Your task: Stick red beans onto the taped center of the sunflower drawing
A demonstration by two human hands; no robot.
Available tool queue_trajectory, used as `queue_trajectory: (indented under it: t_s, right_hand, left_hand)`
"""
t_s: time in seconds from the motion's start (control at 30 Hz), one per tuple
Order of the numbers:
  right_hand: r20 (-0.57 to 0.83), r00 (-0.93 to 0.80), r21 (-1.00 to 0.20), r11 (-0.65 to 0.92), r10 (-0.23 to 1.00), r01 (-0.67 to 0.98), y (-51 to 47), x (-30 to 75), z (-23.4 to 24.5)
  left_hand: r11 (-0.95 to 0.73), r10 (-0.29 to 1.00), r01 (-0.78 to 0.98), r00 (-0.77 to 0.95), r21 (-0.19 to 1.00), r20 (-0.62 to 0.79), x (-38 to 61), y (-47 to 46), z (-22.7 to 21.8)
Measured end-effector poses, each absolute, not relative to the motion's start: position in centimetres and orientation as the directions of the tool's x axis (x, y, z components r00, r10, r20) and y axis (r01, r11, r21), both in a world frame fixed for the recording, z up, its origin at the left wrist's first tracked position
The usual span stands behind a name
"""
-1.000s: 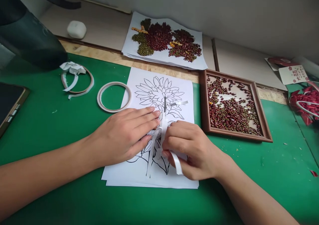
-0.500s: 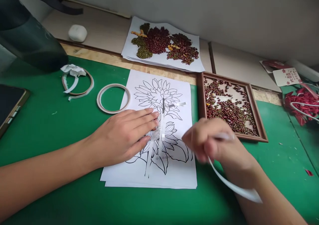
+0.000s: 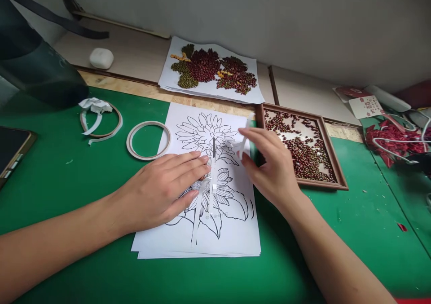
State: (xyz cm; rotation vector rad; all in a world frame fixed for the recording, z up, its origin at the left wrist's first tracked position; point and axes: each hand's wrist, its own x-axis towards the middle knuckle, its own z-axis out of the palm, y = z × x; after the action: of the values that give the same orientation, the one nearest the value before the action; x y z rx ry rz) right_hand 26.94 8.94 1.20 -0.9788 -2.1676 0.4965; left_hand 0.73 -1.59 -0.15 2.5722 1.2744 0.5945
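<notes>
My left hand lies flat on a sheet of white paper printed with a line drawing of sunflowers. Its fingers are stretched out and cover part of the lower flower. Narrow white strips of tape run along the stems beside my fingertips. Over the sheet's right edge, my right hand has a thin white strip between thumb and forefinger, slightly blurred. A roll of double-sided tape rests against the paper's left edge.
A brown frame of mixed beans stands to the right. Behind lies a bean picture on paper. At left are a ring with crumpled strips, a phone and a dark bottle. Red shreds lie far right.
My right hand has moved up and left, to the sheet's right edge, and its fingers have spread. The long curling strip no longer hangs below it. My left hand stays on the paper.
</notes>
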Motion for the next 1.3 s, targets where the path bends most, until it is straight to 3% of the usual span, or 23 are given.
queue_trajectory:
  t_s: [0.07, 0.17, 0.3, 0.47, 0.57, 0.67, 0.77, 1.3]
  right_hand:
    - [0.373, -0.615, -0.418, 0.717, 0.695, 0.557, 9.4, 27.1, 0.9]
    - [0.290, -0.673, -0.335, 0.731, 0.681, 0.595, 9.6, 27.2, 0.7]
    - [0.298, -0.640, -0.408, 0.701, 0.708, 0.585, 9.5, 27.4, 0.6]
    - [0.480, -0.557, -0.480, 0.734, 0.678, 0.481, 9.1, 27.2, 1.0]
    - [0.505, -0.651, -0.522, 0.801, 0.567, 0.293, 8.0, 26.5, 1.5]
    - [0.532, -0.749, -0.490, 0.865, 0.395, 0.109, 5.9, 25.5, 2.1]
    - [0.514, -0.805, -0.459, 0.888, 0.295, 0.032, 4.0, 24.6, 2.4]
    - [0.561, -0.697, -0.567, 0.821, 0.447, 0.071, 2.8, 24.3, 2.6]
  left_hand:
    - [-0.604, 0.797, 0.713, 0.546, 0.357, 0.257, 0.8, -1.6, -0.1]
    - [-0.600, 0.800, 0.713, 0.545, 0.362, 0.252, 0.8, -1.6, -0.1]
    - [-0.603, 0.797, 0.712, 0.546, 0.359, 0.257, 0.8, -1.6, -0.1]
    - [-0.610, 0.793, 0.702, 0.540, 0.369, 0.282, 0.7, -1.7, 0.0]
    - [-0.605, 0.795, 0.685, 0.489, 0.406, 0.359, 0.7, -1.7, 0.2]
    - [-0.620, 0.773, 0.664, 0.429, 0.417, 0.467, 0.7, -1.7, 0.4]
    - [-0.662, 0.735, 0.627, 0.438, 0.409, 0.518, 0.6, -1.7, 0.6]
    - [-0.739, 0.657, 0.545, 0.452, 0.396, 0.604, 0.7, -1.6, 0.7]
